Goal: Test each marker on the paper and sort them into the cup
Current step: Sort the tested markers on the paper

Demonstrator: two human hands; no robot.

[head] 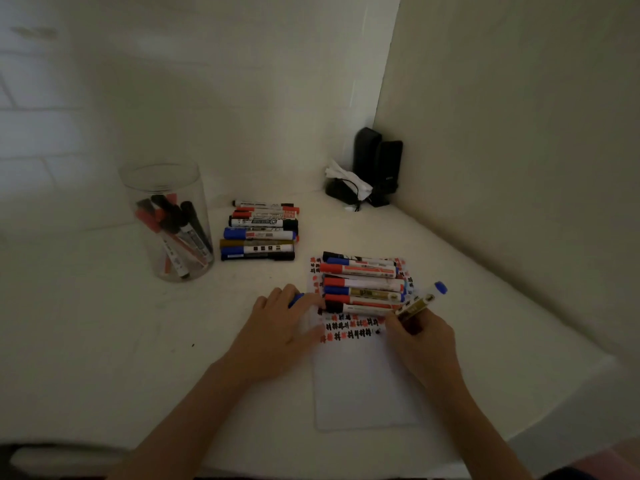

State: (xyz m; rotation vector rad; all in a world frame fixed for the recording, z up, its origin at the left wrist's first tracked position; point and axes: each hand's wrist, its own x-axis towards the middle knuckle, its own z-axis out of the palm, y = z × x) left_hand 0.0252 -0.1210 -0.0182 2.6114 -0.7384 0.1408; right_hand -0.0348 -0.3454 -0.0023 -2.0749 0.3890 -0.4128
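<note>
- The blue-ended marker (420,304) is gripped in the right hand (424,337), fingers curled round its barrel, tip down on the paper (363,382) and blue end tilted up and away to the right.
- The paper lies flat on the white table (138,341); rows of red and black test marks (349,329) cross its middle, just left of the marker's tip.
- The left hand (280,327) rests on the paper's left edge, fingers curled over a blue cap (296,299) (only a sliver of it shows).
- A row of capped markers (363,284) lies side by side on the far end of the paper, red, blue and black caps pointing left.
- A second pile of markers (261,233) lies on the table beyond the paper, to its left.
- The clear plastic cup (169,220) stands further left of the paper, holding several red and black markers upright and leaning.
- Two black speakers (379,164) and a black mouse with crumpled white material on it (343,187) sit in the corner, well beyond the paper.
</note>
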